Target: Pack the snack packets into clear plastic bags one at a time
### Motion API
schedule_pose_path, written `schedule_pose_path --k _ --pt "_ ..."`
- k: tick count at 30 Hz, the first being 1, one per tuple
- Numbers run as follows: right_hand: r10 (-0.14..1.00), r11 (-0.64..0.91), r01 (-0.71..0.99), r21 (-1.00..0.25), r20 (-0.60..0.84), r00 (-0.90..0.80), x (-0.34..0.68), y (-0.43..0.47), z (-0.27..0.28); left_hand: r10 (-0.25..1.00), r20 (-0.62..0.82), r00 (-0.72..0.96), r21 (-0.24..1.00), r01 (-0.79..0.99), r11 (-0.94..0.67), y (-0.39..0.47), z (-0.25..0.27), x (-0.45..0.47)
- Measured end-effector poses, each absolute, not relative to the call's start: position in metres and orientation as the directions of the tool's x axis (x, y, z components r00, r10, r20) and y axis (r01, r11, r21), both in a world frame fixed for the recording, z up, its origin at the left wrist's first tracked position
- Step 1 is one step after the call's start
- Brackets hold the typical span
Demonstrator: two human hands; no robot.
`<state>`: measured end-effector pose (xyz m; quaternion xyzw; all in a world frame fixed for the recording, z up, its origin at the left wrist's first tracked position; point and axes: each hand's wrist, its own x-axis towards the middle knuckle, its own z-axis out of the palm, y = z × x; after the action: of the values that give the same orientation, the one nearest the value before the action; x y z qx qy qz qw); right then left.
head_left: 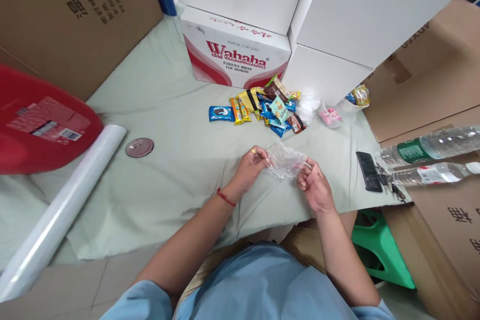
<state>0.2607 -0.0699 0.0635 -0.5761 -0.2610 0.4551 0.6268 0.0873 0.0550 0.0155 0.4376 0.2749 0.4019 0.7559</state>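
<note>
A clear, crinkled plastic bag point(284, 161) is stretched between my two hands, just above the pale green cloth. My left hand point(249, 169), with a ring and a red wrist string, pinches the bag's left side. At its right side my right hand point(315, 185) grips the edge with curled fingers. Beyond the bag lies a pile of small wrapped snacks point(278, 108) in blue, yellow, orange and brown packets. A blue snack packet point(221, 113) sits at the pile's left end. More crumpled clear plastic bags point(309, 106) rest to the pile's right.
A Wahaha water carton point(236, 57) and white boxes point(333, 72) stand behind. Right: a bag of pink items point(330, 116), a bowl of snacks point(358, 97), a phone point(369, 172), keys, two bottles point(431, 174). Left: a round badge point(139, 147), a plastic film roll point(67, 205), a red container point(45, 125).
</note>
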Motion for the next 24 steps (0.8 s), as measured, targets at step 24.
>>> schedule_pose_path --k 24 --pt "0.667 -0.051 -0.350 -0.935 -0.293 0.685 0.259 -0.055 0.057 0.588 -0.219 0.779 0.744 -0.257 0.617 0.055 0.025 0.079"
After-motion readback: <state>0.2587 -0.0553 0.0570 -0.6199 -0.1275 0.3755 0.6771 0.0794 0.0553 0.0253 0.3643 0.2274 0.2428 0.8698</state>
